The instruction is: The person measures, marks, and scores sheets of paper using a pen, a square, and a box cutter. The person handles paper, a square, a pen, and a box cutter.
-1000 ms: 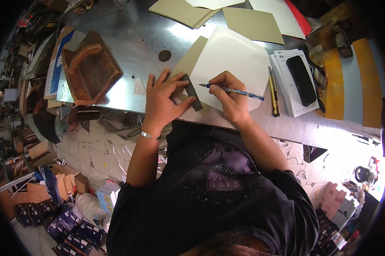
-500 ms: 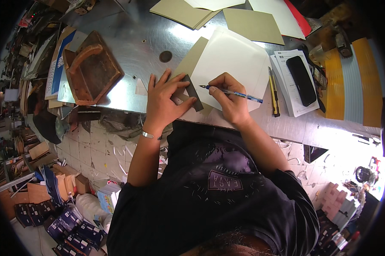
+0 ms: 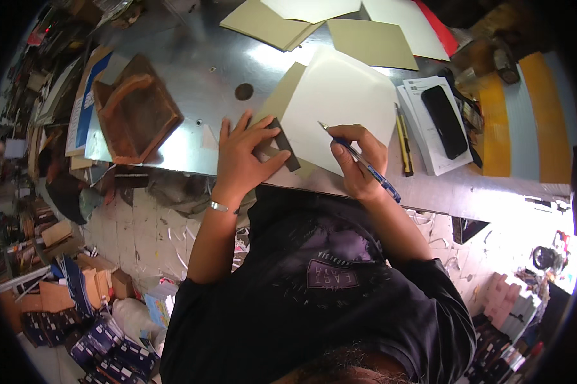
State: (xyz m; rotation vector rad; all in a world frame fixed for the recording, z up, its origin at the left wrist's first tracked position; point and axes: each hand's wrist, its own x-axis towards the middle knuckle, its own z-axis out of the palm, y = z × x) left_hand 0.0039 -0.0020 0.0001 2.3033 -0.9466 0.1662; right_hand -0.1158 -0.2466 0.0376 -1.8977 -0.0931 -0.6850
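My right hand (image 3: 359, 160) grips a blue pen (image 3: 362, 163), its tip resting on a white sheet of card (image 3: 339, 105) that lies on a shiny metal table (image 3: 192, 70). A tan sheet (image 3: 282, 99) pokes out from under the white one. My left hand (image 3: 243, 157) presses flat on a dark ruler-like strip (image 3: 283, 144) at the sheet's near left edge. A metal bangle (image 3: 218, 206) circles my left wrist.
A brown leather bag (image 3: 135, 109) lies at the table's left. A yellow utility knife (image 3: 403, 141) and a black phone (image 3: 443, 121) on white papers sit at the right. More tan and white sheets (image 3: 371, 41) lie at the back. Boxes and scraps (image 3: 90, 307) crowd the floor.
My right hand has drawn the pen slightly toward the near edge of the white sheet. My left hand stays pressed on the dark strip.
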